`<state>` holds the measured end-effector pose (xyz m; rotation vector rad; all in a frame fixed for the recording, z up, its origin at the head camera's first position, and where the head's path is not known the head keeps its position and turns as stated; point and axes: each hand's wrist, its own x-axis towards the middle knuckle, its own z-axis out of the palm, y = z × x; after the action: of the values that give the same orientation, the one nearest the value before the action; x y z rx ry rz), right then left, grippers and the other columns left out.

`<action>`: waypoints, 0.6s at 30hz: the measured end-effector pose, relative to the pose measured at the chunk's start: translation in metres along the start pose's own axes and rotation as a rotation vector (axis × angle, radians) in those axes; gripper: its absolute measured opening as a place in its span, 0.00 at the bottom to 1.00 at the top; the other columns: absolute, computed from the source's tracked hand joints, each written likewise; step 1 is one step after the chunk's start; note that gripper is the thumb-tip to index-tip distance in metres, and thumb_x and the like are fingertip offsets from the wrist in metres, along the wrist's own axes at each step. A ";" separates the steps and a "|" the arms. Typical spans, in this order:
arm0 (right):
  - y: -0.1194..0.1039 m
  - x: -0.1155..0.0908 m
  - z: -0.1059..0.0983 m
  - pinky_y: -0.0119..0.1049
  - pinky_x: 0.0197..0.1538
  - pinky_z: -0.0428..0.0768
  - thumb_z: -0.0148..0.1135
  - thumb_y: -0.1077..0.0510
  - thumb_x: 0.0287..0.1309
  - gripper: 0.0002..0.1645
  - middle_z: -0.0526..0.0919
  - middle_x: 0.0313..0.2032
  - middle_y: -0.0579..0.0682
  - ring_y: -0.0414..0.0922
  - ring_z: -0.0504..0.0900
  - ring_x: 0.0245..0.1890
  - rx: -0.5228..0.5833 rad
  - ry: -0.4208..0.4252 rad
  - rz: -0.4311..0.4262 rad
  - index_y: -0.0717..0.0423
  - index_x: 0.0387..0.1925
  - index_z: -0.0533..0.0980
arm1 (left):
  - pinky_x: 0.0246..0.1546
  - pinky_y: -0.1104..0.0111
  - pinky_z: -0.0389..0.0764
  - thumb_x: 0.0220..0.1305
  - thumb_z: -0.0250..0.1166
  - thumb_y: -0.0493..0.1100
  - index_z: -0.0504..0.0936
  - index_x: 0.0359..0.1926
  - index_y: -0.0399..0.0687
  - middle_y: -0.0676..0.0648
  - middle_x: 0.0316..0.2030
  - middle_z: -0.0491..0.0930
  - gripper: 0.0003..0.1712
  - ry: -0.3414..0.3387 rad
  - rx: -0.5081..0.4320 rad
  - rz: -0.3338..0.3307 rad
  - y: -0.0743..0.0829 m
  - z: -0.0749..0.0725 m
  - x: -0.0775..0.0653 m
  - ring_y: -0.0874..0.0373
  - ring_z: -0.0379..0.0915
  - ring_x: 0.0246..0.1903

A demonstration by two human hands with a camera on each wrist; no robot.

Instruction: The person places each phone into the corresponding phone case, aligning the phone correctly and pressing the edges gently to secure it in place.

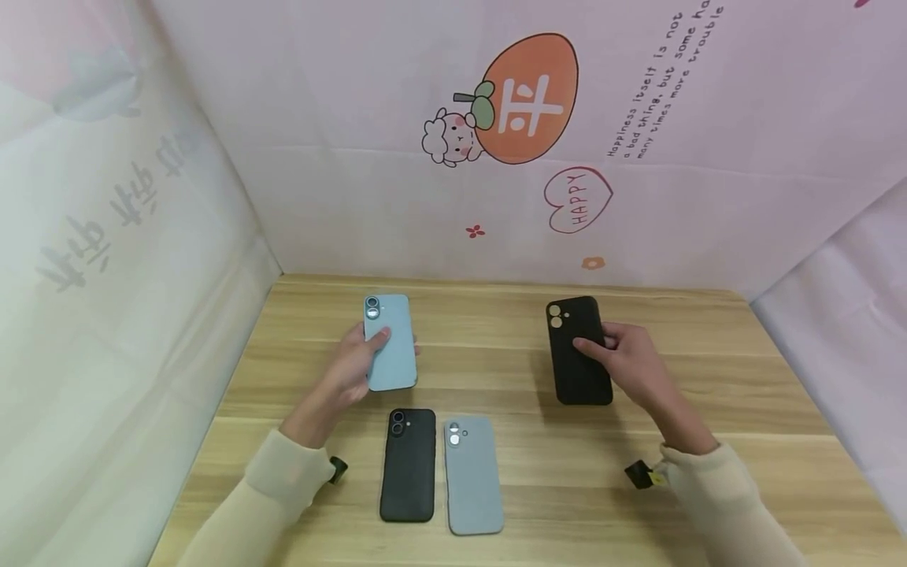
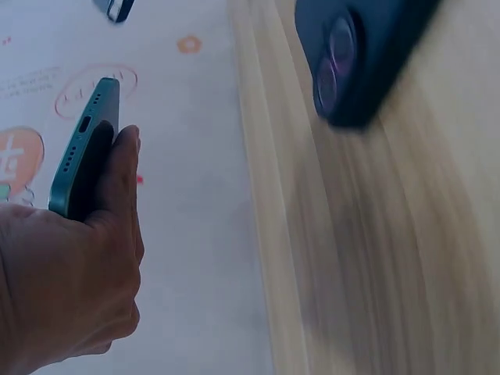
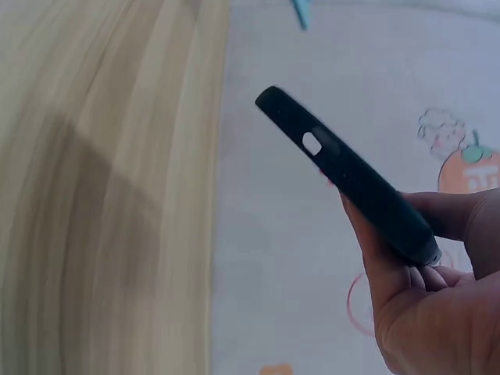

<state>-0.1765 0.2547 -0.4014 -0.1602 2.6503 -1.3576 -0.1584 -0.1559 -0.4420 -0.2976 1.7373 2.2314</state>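
Observation:
My left hand [image 1: 353,364] grips a light blue phone [image 1: 394,362] by its left side, thumb across the back and camera lenses at the top left. Seen from the left wrist, the phone's bottom edge [image 2: 78,148] shows a port and speaker holes. On the right, my right hand [image 1: 635,364] holds a black phone case [image 1: 583,376] by its right side, thumb on its back. Wood colour shows through the case's round camera cutouts. A port cutout is visible in the case's end [image 3: 344,168] in the right wrist view. Both held things are raised above the table.
Nearer to me, a black phone [image 1: 408,472] and a grey-blue phone [image 1: 474,480] lie side by side on the wooden table [image 1: 567,488], backs up. White printed cloth [image 1: 354,197] stands behind the table and along both sides. A small dark device sits at each sleeve cuff.

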 end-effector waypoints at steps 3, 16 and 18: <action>-0.011 -0.001 0.006 0.30 0.41 0.87 0.68 0.46 0.72 0.30 0.93 0.40 0.55 0.41 0.92 0.37 0.050 -0.032 0.007 0.66 0.61 0.80 | 0.62 0.39 0.78 0.88 0.42 0.44 0.47 0.85 0.50 0.29 0.69 0.72 0.32 -0.052 -0.040 0.005 -0.005 0.010 -0.004 0.34 0.75 0.67; -0.042 -0.006 0.040 0.33 0.44 0.89 0.68 0.53 0.72 0.24 0.92 0.40 0.56 0.46 0.93 0.38 0.179 -0.109 -0.034 0.67 0.60 0.80 | 0.57 0.39 0.82 0.87 0.45 0.41 0.53 0.82 0.49 0.26 0.66 0.74 0.28 -0.164 -0.077 -0.011 -0.028 0.049 -0.021 0.38 0.82 0.60; -0.044 -0.007 0.044 0.34 0.44 0.89 0.69 0.55 0.72 0.24 0.92 0.40 0.57 0.46 0.93 0.38 0.206 -0.110 -0.039 0.68 0.61 0.79 | 0.58 0.39 0.81 0.87 0.44 0.41 0.54 0.82 0.50 0.26 0.66 0.74 0.28 -0.175 -0.086 -0.023 -0.030 0.053 -0.023 0.38 0.82 0.60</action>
<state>-0.1602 0.1959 -0.3905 -0.2537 2.4125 -1.5743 -0.1255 -0.1003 -0.4483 -0.1357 1.5433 2.2458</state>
